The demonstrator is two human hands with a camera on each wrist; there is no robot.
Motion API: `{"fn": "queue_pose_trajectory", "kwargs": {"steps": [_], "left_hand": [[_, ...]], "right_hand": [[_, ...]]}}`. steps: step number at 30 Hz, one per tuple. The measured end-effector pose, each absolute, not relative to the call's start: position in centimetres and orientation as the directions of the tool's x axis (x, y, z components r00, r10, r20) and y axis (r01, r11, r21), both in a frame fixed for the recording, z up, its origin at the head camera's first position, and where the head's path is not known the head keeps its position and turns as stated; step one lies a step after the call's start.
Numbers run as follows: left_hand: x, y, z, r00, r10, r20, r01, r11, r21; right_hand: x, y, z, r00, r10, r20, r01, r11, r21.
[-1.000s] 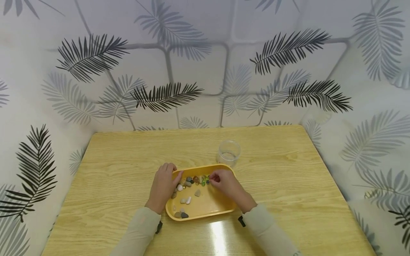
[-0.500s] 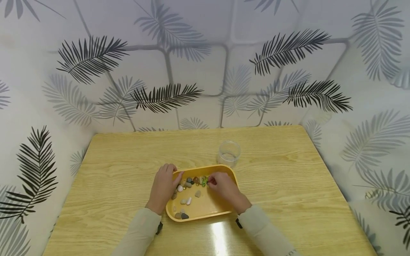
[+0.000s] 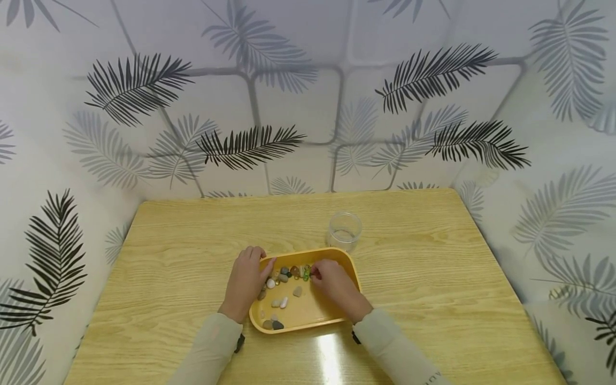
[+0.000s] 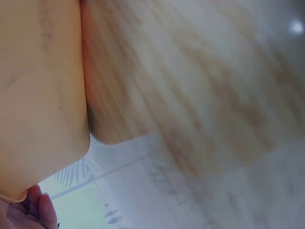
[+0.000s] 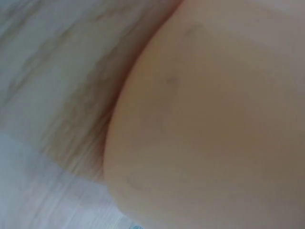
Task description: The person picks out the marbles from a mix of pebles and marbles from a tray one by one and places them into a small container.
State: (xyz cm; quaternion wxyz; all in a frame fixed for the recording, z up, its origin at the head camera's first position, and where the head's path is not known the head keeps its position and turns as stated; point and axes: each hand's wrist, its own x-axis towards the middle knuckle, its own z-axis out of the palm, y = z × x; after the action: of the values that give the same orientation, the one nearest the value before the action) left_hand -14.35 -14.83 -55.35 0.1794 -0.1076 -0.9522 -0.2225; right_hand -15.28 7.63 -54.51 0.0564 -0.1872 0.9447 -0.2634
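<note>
A yellow tray (image 3: 315,322) holds several pebbles, grey, white and brown, plus green glass stones (image 3: 306,274) near its far wall. My left hand (image 3: 244,280) grips the tray's far left corner, thumb over the rim and fingers outside; in the left wrist view its fingers (image 4: 45,210) curl at the tray's edge. My right hand (image 3: 334,280) reaches into the tray with bent fingers, fingertips right at the green stones. Those fingertips hide whatever lies between them, and I cannot tell if they hold a stone. The right wrist view shows mostly the tray's outer wall (image 5: 205,119), blurred.
A clear round container (image 3: 344,230) stands just behind the tray's far right corner. The wooden table (image 3: 418,256) reaches back to a leaf-patterned backdrop (image 3: 298,117), which also hangs on both sides. Light pebbles (image 3: 279,302) and dark ones (image 3: 277,324) lie in the tray's left half.
My right hand has shifted slightly left towards the green stones, and its forearm has swung a little left. The left hand keeps its grip on the tray, and the pebbles look unmoved.
</note>
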Motion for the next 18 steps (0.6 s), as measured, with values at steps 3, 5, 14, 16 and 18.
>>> {"fn": "queue_pose_trajectory", "kwargs": {"steps": [3, 5, 14, 16, 18], "left_hand": [[-14.35, -14.8, -55.36, -0.914, 0.126, 0.386, 0.283, 0.879, 0.384], [-14.34, -14.79, -55.37, -0.915, 0.126, 0.383, 0.282, 0.879, 0.385], [-14.29, -14.75, -55.31, -0.921, 0.117, 0.37, 0.268, 0.881, 0.389], [-14.29, -14.75, -55.32, -0.92, 0.117, 0.373, 0.27, 0.881, 0.388], [-14.28, -14.77, -55.35, -0.919, 0.118, 0.377, 0.271, 0.882, 0.386]], "right_hand": [[-15.31, 7.5, -54.68, -0.923, -0.385, -0.004, -0.33, 0.798, -0.504], [-15.33, 7.42, -54.86, -0.919, -0.393, 0.002, -0.343, 0.801, -0.491], [-15.23, 7.24, -55.19, -0.91, -0.413, 0.026, -0.373, 0.792, -0.483], [-15.18, 7.25, -55.21, -0.91, -0.414, 0.032, -0.376, 0.789, -0.485], [-15.15, 7.25, -55.25, -0.911, -0.41, 0.035, -0.374, 0.788, -0.489]]}}
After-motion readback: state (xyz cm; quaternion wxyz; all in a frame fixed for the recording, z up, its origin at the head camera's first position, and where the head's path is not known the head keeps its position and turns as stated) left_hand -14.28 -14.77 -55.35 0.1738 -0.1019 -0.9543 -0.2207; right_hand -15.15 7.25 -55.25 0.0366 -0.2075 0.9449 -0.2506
